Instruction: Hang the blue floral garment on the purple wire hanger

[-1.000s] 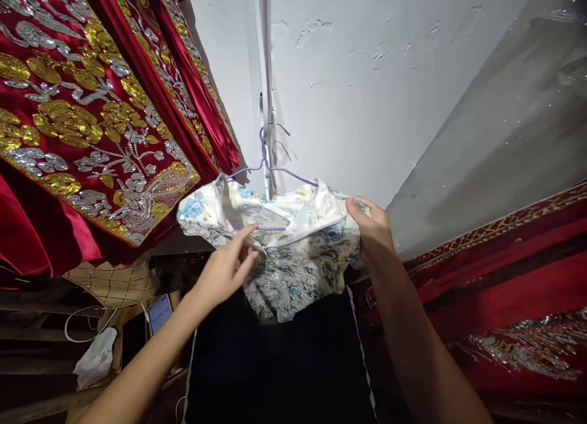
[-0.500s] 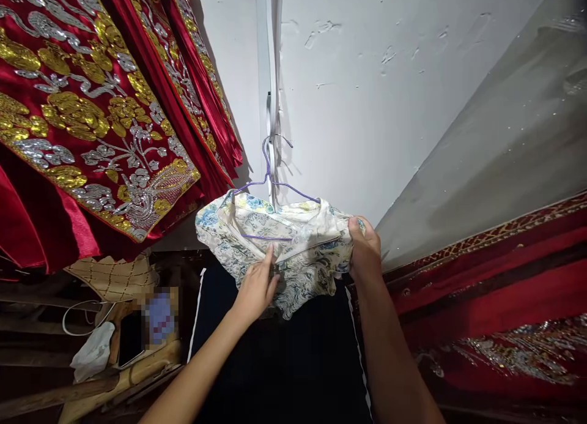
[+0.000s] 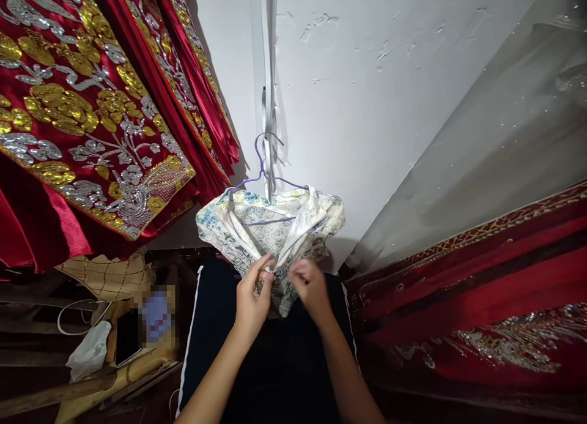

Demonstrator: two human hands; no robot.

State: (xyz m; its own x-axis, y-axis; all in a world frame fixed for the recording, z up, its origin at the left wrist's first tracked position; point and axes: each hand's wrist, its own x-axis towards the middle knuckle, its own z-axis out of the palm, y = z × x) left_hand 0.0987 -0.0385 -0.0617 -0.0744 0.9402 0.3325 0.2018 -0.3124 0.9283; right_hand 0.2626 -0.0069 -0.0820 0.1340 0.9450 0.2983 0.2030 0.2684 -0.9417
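A floral blouse [image 3: 215, 233], white with blue and yellow print, hangs on a purple wire hanger [image 3: 259, 161]. The hanger's hook is at a pale vertical strip [image 3: 267, 57] on the wall. At the bottom of the open V neckline, my left hand [image 3: 254, 295] pinches the blouse's front edge between thumb and fingers. My right hand [image 3: 312, 288] is just to the right, close to the other front edge. Its fingers are curled together and a little blurred; what lies between them is hidden.
Red cloths with gold and silver sequins [image 3: 119, 148] hang at upper left. A wooden stand [image 3: 132, 375] at lower left bears a dark phone-like device [image 3: 128, 338] and a crumpled white bag [image 3: 90, 352]. Red sequinned fabric [image 3: 504, 344] spreads at right, below a grey plastic sheet [image 3: 458, 173].
My right hand has left the blouse's right sleeve and come down and left towards the neckline. My left hand has moved slightly down and now pinches the front edge. The neckline hangs wider apart.
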